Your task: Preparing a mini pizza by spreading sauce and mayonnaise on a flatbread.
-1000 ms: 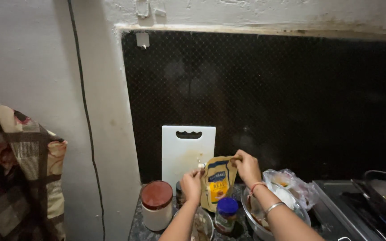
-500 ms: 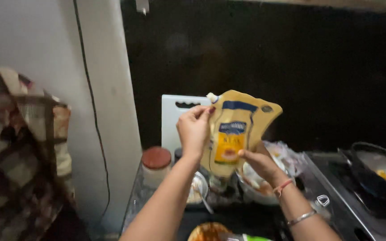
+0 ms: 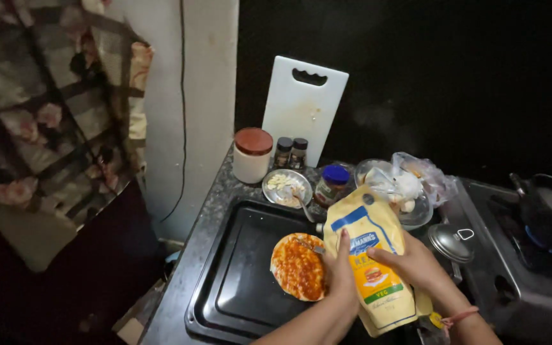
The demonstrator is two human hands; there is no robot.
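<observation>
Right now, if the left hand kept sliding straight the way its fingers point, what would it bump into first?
The left hand points up along the yellow pouch. Past the pouch's top, it would likely meet the blue-lidded jar first, though depth is unclear.

Both forearms rise from the lower edge, the left hand (image 3: 342, 275) with its grip closed and thumb upright, the right hand (image 3: 410, 263) just beside it, fingers curled leftward, wrist banded.
</observation>
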